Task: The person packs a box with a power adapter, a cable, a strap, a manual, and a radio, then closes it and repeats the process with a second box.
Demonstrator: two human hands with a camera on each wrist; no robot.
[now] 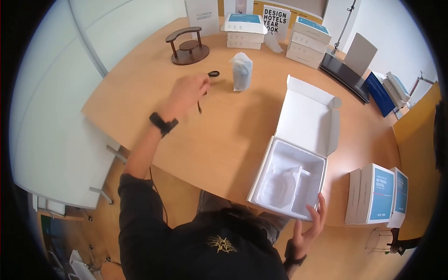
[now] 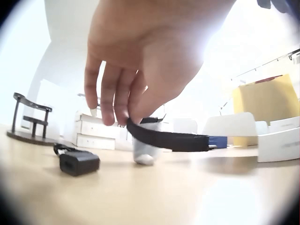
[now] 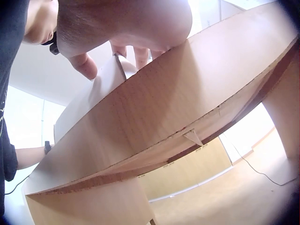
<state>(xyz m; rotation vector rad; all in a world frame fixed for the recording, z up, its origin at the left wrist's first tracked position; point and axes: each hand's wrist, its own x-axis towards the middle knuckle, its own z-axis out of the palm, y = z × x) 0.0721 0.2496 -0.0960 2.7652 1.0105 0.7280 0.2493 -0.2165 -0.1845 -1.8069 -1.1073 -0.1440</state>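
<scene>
Near the far-left part of the desk (image 1: pixel 219 135), the left hand (image 1: pixel 186 95) pinches a black strap (image 2: pixel 168 139) between thumb and fingertips — the strap hangs under the grip, just above the desk top. Its long axis runs roughly level, its free end pointing toward the open white box (image 1: pixel 294 172). A small black adapter (image 2: pixel 78 162) lies on the desk just beside it. In the head view the strap is blurred. The right hand (image 1: pixel 310 224) grasps the box's near corner at the near desk edge — its fingers are partly hidden.
</scene>
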